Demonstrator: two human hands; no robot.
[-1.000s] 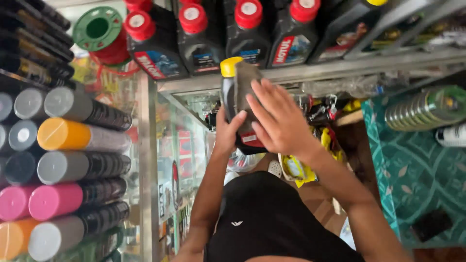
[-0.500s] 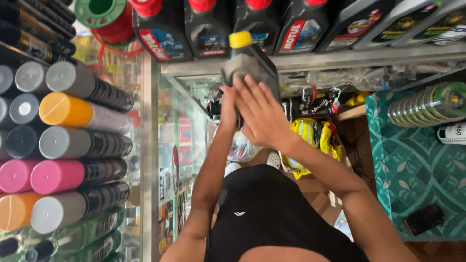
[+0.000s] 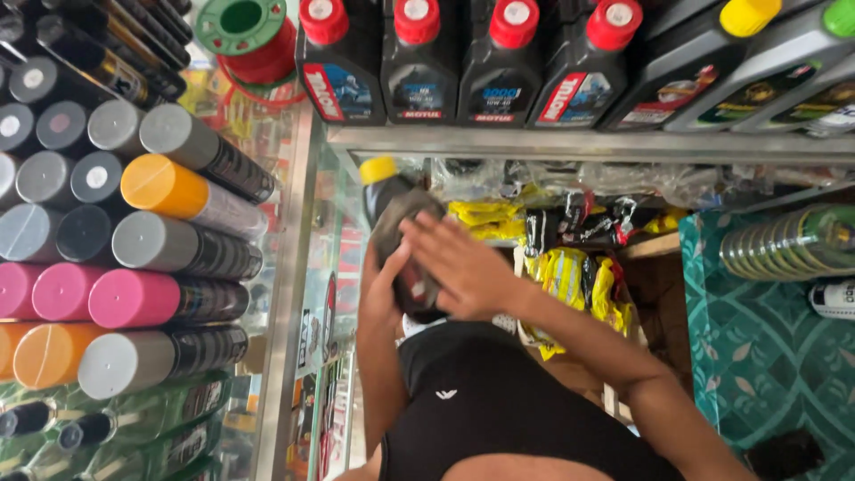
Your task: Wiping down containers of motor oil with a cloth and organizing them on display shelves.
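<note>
Yellow-capped dark bottle (image 3: 396,236) sits clasped between both hands, left hand (image 3: 381,289) underneath, right hand (image 3: 459,267) with fingers spread flat across it, just under the metal shelf edge (image 3: 579,142), spray cans (image 3: 169,240) crowding close alongside.

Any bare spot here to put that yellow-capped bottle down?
Best bet: the teal patterned surface at right, bare between the stacked discs and the right arm. The top shelf is packed with red-capped bottles. Spray cans fill the left. Both hands hold the bottle.

Glossy dark plastic bottle (image 3: 396,233) with smooth yellow cap, beside a glass cabinet (image 3: 294,267) edged in metal.
</note>
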